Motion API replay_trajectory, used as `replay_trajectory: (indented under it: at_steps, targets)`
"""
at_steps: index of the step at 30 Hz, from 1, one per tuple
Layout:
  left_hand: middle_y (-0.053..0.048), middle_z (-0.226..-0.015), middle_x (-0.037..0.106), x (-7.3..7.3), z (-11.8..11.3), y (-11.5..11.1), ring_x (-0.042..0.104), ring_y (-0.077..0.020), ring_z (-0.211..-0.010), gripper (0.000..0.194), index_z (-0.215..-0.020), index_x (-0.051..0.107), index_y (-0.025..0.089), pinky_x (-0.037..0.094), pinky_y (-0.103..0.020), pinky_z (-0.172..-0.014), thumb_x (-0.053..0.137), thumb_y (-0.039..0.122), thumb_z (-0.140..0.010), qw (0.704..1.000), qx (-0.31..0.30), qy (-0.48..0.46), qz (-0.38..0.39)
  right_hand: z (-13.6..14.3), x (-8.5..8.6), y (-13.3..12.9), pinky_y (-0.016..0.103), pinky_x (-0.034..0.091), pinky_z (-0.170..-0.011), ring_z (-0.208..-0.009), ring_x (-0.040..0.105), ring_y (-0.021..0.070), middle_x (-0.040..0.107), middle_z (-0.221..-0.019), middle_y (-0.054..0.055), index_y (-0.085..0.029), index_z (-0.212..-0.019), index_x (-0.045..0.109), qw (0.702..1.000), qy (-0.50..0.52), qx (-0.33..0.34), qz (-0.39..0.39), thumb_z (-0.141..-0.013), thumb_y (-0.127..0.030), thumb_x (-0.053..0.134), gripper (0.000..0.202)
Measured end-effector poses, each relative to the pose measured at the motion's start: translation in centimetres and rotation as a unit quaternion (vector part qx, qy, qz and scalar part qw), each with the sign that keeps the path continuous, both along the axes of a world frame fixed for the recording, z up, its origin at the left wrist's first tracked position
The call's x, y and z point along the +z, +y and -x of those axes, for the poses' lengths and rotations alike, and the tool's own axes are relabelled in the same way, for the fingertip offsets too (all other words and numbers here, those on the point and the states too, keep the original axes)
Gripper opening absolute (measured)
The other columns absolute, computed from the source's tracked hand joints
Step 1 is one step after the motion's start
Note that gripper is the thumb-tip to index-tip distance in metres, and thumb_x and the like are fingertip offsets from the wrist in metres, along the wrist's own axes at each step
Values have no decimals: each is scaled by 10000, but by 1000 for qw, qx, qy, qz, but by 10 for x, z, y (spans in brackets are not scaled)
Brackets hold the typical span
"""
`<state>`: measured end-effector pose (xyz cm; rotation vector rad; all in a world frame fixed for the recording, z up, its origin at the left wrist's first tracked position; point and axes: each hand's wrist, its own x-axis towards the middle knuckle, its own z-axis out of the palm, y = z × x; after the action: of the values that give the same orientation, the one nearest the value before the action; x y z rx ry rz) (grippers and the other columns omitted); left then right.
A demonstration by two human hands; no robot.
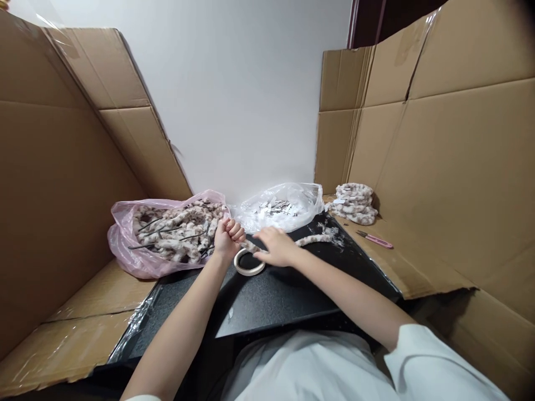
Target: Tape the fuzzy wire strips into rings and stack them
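Head camera: at centre frame, the left hand (229,238) clenches a mottled white-and-brown fluffy strip (314,239), apparently to steady it; the right hand (276,246) curves over it, its grip unclear. Just below, a cream tape ring (249,272) may obstruct; a translucent pink plastic bag (119,245) lies left, a pink-handled cutter (379,240) right.

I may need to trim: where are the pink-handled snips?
Head view, right side: the pink-handled snips lie on the cardboard, nearer than the fluffy bundle.
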<state>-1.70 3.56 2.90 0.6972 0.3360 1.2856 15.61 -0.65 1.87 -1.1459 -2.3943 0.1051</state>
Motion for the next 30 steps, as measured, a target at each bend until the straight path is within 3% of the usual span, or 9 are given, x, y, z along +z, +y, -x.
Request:
replay_trajectory:
  at_steps: [1, 3, 6, 11, 20, 26, 30]
  targets:
    - [82, -405, 111, 0, 0, -1, 170, -64, -309, 442, -511, 159, 199, 160, -191, -336, 405, 260, -873, 1000, 3, 1, -2, 19, -2, -2, 448, 392, -922, -1074, 533, 297, 622, -1108, 137, -154, -1077, 567, 1000, -28, 4, 2, -791, -435, 600, 401]
    - [82, -405, 119, 1, 4, -1, 178, -64, -312, 441, -513, 167, 199, 168, -190, -338, 420, 259, -869, 1000, 13, 2, -8, 46, -8, -1, 399, 435, -837, -981, 596, 280, 661, -1026, 136, -145, -1060, 561, 997, -52, -50, 31, -862, -332, 500, 279]
    - [81, -401, 123, 2, 13, 0, 182, -65, -308, 435, -513, 170, 199, 156, -194, -333, 419, 244, -867, 999, 33, -10, -16, 50, -14, 5, 350, 455, -713, -854, 647, 261, 692, -952, 120, -174, -1099, 537, 993, -53, -94, 50, -902, -236, 387, 256]
    - [77, -392, 143, 3, 21, 5, 206, -67, -302, 421, -508, 175, 198, 153, -200, -335, 387, 231, -870, 998, 58, -28, -11, -9, -6, 20, 343, 435, -732, -901, 643, 266, 697, -975, 106, -225, -1043, 567, 986, -68, -146, 43, -865, -188, 422, 232]
    - [76, -378, 140, 0, 30, 14, 198, -63, -293, 422, -496, 170, 193, 127, -203, -334, 369, 229, -866, 995, 98, -25, 4, -124, 26, 47, 368, 403, -763, -876, 618, 275, 677, -854, 96, -227, -919, 600, 965, -85, -246, 19, -799, -87, 491, 214]
    - [80, -384, 133, -1, 23, 12, 184, -62, -296, 426, -488, 185, 195, 133, -196, -329, 399, 252, -851, 997, 71, 12, 4, -157, 45, 44, 342, 403, -755, -879, 624, 271, 668, -827, 89, -225, -868, 621, 954, -107, -278, 16, -751, -73, 544, 207]
    - [85, -423, 208, -3, 11, 9, 184, -47, -324, 417, -493, 252, 195, 162, -185, -337, 496, 340, -798, 989, 57, 129, -50, -163, 59, 47, 359, 422, -777, -913, 626, 282, 677, -864, 118, -192, -798, 637, 944, -109, -311, 29, -738, -65, 551, 165]
